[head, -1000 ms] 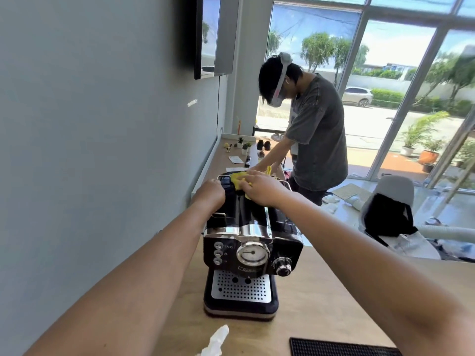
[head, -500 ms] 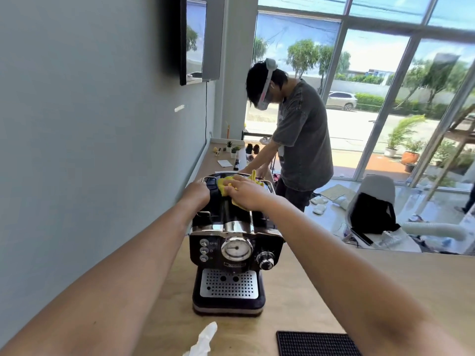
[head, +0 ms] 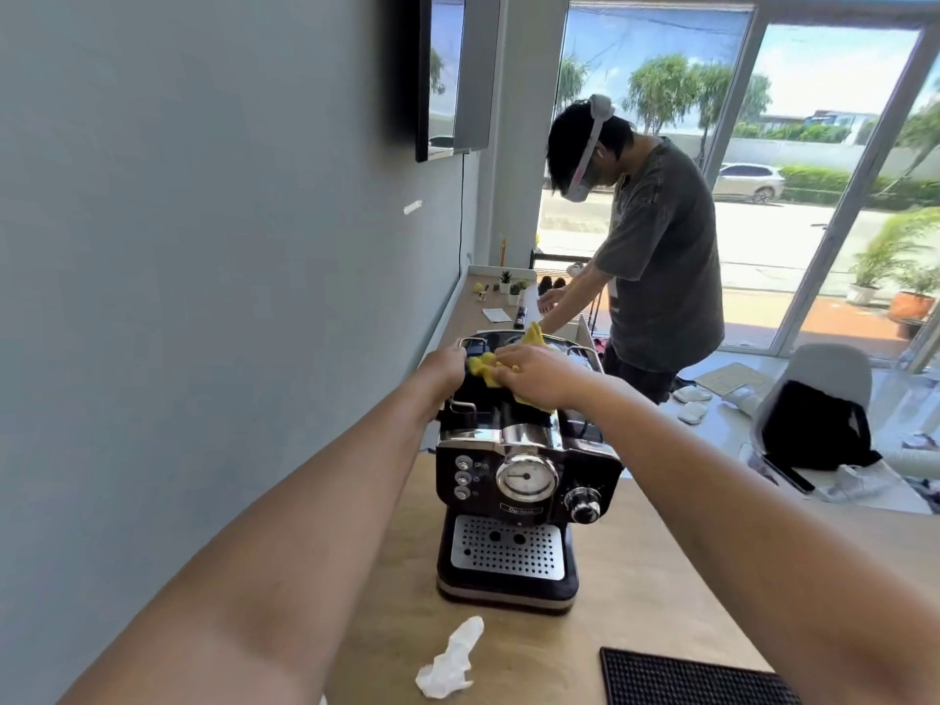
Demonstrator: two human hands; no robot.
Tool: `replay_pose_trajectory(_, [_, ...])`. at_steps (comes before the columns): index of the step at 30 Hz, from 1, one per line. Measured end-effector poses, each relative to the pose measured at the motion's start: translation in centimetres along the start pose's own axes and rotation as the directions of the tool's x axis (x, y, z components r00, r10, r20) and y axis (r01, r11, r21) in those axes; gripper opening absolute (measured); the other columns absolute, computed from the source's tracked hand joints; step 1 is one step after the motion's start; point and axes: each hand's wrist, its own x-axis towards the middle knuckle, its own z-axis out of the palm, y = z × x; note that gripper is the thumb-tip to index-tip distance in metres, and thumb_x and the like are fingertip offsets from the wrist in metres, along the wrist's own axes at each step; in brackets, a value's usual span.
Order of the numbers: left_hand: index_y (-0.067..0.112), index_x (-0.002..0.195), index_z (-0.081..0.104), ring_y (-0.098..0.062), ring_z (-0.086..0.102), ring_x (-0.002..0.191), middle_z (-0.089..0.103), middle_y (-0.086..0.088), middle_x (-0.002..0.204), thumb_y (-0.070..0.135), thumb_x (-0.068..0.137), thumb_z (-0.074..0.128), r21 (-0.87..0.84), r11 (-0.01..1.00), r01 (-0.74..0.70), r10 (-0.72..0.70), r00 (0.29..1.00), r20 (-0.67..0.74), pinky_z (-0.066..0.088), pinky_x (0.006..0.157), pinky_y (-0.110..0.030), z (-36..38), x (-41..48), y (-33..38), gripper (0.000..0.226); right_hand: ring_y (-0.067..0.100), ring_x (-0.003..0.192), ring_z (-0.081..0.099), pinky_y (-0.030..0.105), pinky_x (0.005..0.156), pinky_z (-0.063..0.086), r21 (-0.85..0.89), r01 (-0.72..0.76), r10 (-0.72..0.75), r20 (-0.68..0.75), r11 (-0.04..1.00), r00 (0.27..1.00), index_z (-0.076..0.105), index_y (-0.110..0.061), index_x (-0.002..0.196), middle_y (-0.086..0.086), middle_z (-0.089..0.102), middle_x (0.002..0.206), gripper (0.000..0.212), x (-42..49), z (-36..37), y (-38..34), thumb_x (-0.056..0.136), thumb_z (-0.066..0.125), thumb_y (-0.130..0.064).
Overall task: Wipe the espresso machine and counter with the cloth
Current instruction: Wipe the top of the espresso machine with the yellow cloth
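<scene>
A black and chrome espresso machine (head: 519,480) stands on the wooden counter (head: 661,592) against the grey wall. On its top lies a yellow cloth (head: 488,371), bunched up. My right hand (head: 539,374) presses down on the cloth with curled fingers gripping it. My left hand (head: 445,368) holds the machine's top left edge, fingers wrapped over the rim next to the cloth. Most of the cloth is hidden under my right hand.
A crumpled white tissue (head: 452,658) lies on the counter in front of the machine. A black rubber mat (head: 686,679) sits at the front right. Another person (head: 646,256) with a headset works at the counter's far end, near small plants (head: 511,284).
My right hand with the cloth has slid a little left across the machine's top, closer to my left hand. The left hand keeps its hold on the edge.
</scene>
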Motion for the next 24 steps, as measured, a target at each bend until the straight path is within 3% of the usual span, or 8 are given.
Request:
replay_pose_trajectory(2, [0.020, 0.145, 0.043, -0.025, 0.044, 0.129, 0.042, -0.009, 0.148, 0.027, 0.105, 0.028, 0.005, 1.000, -0.007, 0.007, 1.000, 0.012, 0.033, 0.091, -0.028, 0.0, 0.1, 0.0, 0.044, 0.023, 0.146, 0.025, 0.041, 0.119, 0.013, -0.015, 0.054, -0.053, 0.028, 0.998, 0.998, 0.052, -0.020, 0.141, 0.000, 0.042, 0.153, 0.043, 0.3, 0.4, -1.6, 0.104, 0.035, -0.035])
replay_pose_trajectory(6, [0.022, 0.145, 0.042, -0.026, 0.047, 0.122, 0.042, -0.010, 0.148, 0.028, 0.105, 0.023, 0.029, 0.999, -0.013, 0.013, 1.000, 0.005, 0.037, 0.090, -0.031, 0.2, 0.4, 0.0, 0.044, 0.015, 0.137, 0.039, 0.033, 0.113, 0.026, 0.098, 0.153, -0.165, 0.124, 0.983, 0.979, 0.050, -0.028, 0.142, -0.007, 0.044, 0.151, 0.042, -1.5, 0.4, -1.6, 0.101, 0.043, -0.037])
replay_pose_trajectory(9, [0.017, 0.147, 0.037, -0.028, 0.038, 0.134, 0.035, -0.013, 0.152, 0.023, 0.106, 0.021, 0.060, 0.998, -0.028, 0.028, 1.000, -0.005, 0.034, 0.093, -0.030, 0.3, 0.6, 0.0, 0.045, 0.013, 0.131, 0.046, 0.035, 0.112, 0.033, 0.174, 0.091, -0.116, 0.141, 0.980, 0.983, 0.051, -0.039, 0.138, -0.012, 0.047, 0.147, 0.040, -2.9, -0.6, 1.1, 0.099, 0.047, -0.042])
replay_pose_trajectory(12, [0.016, 0.149, 0.034, -0.028, 0.033, 0.139, 0.031, -0.011, 0.155, 0.022, 0.106, 0.021, 0.074, 0.997, -0.037, 0.038, 0.999, -0.021, 0.029, 0.107, -0.031, 0.4, 0.8, -0.1, 0.045, 0.017, 0.123, 0.053, 0.033, 0.101, 0.040, 0.209, -0.003, -0.011, 0.066, 0.978, 0.998, 0.053, -0.036, 0.138, -0.007, 0.050, 0.145, 0.038, -2.5, -1.3, 2.7, 0.101, 0.045, -0.040])
replay_pose_trajectory(17, [0.020, 0.148, 0.037, -0.028, 0.037, 0.135, 0.035, -0.011, 0.153, 0.025, 0.106, 0.022, 0.089, 0.995, -0.038, 0.042, 0.998, -0.047, 0.033, 0.103, -0.033, 0.5, 0.5, -0.2, 0.045, 0.019, 0.147, 0.022, 0.043, 0.119, 0.014, 0.031, 0.046, -0.045, -0.015, 0.998, 0.999, 0.047, -0.026, 0.144, -0.005, 0.035, 0.156, 0.045, -1.5, 0.7, -0.4, 0.104, 0.036, -0.042])
replay_pose_trajectory(21, [0.014, 0.139, 0.047, -0.029, 0.046, 0.121, 0.045, -0.016, 0.143, 0.021, 0.105, 0.021, 0.119, 0.991, -0.053, 0.058, 0.997, -0.044, 0.034, 0.086, -0.029, 0.6, 0.5, 0.0, 0.043, 0.013, 0.145, 0.023, 0.042, 0.120, 0.018, 0.050, 0.154, -0.154, -0.005, 0.987, 0.988, 0.048, -0.030, 0.143, -0.008, 0.037, 0.155, 0.044, -4.6, 1.4, -0.8, 0.103, 0.037, -0.043])
replay_pose_trajectory(24, [0.011, 0.138, 0.048, -0.029, 0.046, 0.119, 0.044, -0.016, 0.143, 0.021, 0.106, 0.022, 0.104, 0.994, -0.041, 0.048, 0.997, -0.063, 0.037, 0.092, -0.032, 0.7, 0.5, -0.1, 0.042, 0.008, 0.141, 0.032, 0.035, 0.118, 0.024, 0.138, 0.191, -0.194, 0.010, 0.972, 0.981, 0.050, -0.032, 0.142, -0.014, 0.039, 0.152, 0.040, -7.3, 1.1, 0.7, 0.103, 0.041, -0.038])
